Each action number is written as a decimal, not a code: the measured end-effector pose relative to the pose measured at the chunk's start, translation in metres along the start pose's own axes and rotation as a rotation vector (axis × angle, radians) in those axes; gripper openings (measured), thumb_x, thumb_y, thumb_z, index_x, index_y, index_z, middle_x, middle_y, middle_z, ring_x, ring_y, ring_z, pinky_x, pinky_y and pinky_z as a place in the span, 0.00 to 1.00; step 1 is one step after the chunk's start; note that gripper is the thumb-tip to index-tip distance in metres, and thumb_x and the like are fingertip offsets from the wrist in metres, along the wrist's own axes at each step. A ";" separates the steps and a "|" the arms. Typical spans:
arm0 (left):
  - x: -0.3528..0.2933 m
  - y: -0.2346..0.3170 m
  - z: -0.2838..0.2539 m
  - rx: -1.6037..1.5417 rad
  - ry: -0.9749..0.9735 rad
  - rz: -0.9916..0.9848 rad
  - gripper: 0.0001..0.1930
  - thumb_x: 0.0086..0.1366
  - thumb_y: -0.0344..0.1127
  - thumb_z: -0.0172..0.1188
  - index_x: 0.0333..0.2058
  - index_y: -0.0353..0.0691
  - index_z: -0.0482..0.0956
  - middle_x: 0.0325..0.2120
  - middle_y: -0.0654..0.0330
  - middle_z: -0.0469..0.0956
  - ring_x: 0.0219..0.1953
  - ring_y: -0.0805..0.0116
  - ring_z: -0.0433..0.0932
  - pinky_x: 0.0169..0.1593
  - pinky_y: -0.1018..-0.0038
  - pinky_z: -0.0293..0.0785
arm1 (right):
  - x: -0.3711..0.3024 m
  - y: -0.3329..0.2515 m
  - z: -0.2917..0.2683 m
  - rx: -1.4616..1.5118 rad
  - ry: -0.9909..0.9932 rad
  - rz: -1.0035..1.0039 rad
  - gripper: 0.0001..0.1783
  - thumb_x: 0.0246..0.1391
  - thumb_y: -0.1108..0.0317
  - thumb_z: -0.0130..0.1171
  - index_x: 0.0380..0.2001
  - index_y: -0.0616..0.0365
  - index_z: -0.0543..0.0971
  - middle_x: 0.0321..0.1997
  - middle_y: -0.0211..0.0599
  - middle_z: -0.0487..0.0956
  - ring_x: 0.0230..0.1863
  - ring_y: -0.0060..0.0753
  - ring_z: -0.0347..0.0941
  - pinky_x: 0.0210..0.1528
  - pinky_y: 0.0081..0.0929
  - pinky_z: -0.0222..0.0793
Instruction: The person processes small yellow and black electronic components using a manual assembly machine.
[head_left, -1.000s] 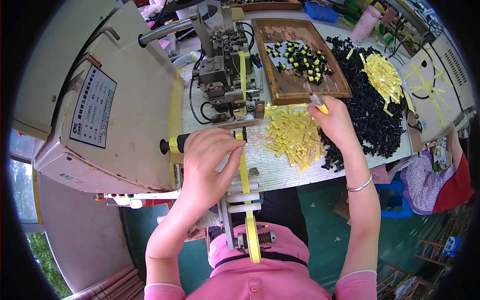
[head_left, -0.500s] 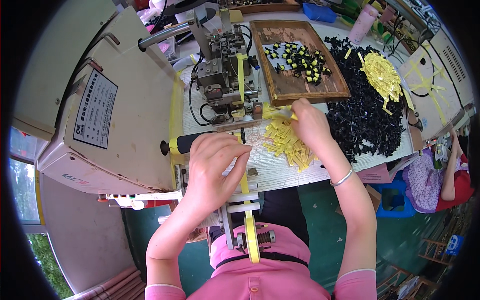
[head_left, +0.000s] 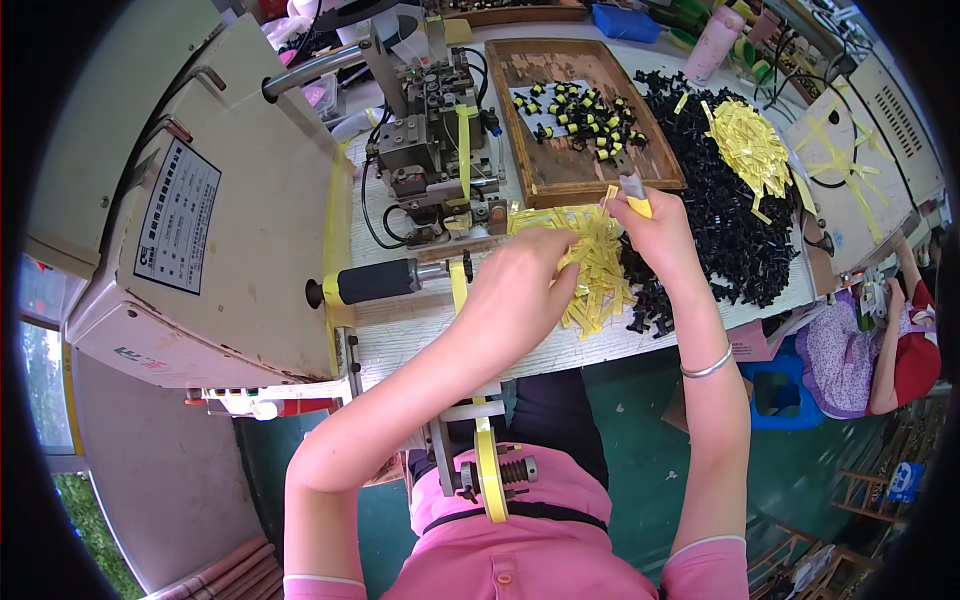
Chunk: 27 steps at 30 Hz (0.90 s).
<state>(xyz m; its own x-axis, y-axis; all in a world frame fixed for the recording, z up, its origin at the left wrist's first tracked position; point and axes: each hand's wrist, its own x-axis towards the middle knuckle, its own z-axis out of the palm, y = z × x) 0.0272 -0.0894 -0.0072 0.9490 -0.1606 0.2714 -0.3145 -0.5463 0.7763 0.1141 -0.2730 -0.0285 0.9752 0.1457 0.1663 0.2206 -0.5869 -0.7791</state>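
Observation:
My left hand (head_left: pixel 515 290) reaches across to the loose heap of short yellow strips (head_left: pixel 600 270), its fingers bent and drawn together at the heap's edge. Whatever lies between those fingertips is hidden. In my closed right hand (head_left: pixel 660 235) is a slim metal tool (head_left: pixel 633 187) with a yellow band, its tip pointing away from me; its exact kind is unclear. A single yellow strip (head_left: pixel 611 193) shows at the fingertips of that hand. Left of the heap stands a small metal press (head_left: pixel 425 150) fed with yellow tape (head_left: pixel 464 150). Its black-gripped handle (head_left: pixel 375 281) is untouched.
A wooden tray (head_left: pixel 545 185) holds black parts with yellow bands. Black parts (head_left: pixel 735 230) are piled to the right, with more yellow strips (head_left: pixel 748 150) on top. A tape reel (head_left: pixel 488 475) hangs before my waist. A big machine housing (head_left: pixel 240 220) fills the left.
My left hand has moved right, from beside the black handle to the yellow strips. My right hand has shifted right and slightly up, with the tool now pointing away from me.

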 end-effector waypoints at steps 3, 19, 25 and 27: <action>0.019 -0.014 0.023 -0.028 0.043 -0.060 0.16 0.58 0.31 0.58 0.44 0.28 0.74 0.37 0.42 0.76 0.38 0.47 0.77 0.43 0.61 0.73 | -0.006 -0.009 -0.006 0.247 -0.039 0.132 0.07 0.53 0.68 0.61 0.28 0.61 0.79 0.16 0.22 0.70 0.14 0.12 0.60 0.16 0.16 0.52; -0.020 0.011 -0.041 -0.447 -0.035 -0.285 0.05 0.62 0.27 0.58 0.34 0.31 0.74 0.29 0.62 0.77 0.29 0.77 0.78 0.32 0.81 0.73 | -0.074 -0.050 0.002 0.619 -0.274 0.030 0.10 0.50 0.71 0.62 0.37 0.62 0.77 0.24 0.26 0.73 0.21 0.12 0.63 0.23 0.12 0.58; -0.028 0.012 -0.064 -0.082 -0.086 -0.086 0.04 0.60 0.25 0.59 0.33 0.31 0.77 0.27 0.62 0.77 0.29 0.77 0.76 0.35 0.79 0.74 | -0.065 -0.074 0.001 0.402 -0.472 0.005 0.10 0.48 0.73 0.64 0.36 0.64 0.80 0.22 0.24 0.73 0.24 0.13 0.67 0.27 0.16 0.62; -0.029 0.011 -0.066 -0.123 -0.104 -0.109 0.04 0.60 0.25 0.59 0.33 0.31 0.77 0.27 0.62 0.77 0.29 0.78 0.76 0.35 0.80 0.73 | -0.067 -0.068 0.013 0.430 -0.496 0.036 0.09 0.49 0.72 0.64 0.35 0.63 0.80 0.24 0.26 0.76 0.25 0.13 0.67 0.28 0.16 0.63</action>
<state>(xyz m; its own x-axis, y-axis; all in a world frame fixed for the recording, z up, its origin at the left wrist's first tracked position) -0.0052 -0.0363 0.0313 0.9730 -0.1932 0.1263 -0.2038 -0.4617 0.8633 0.0335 -0.2322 0.0056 0.8360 0.5424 -0.0826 0.0616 -0.2424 -0.9682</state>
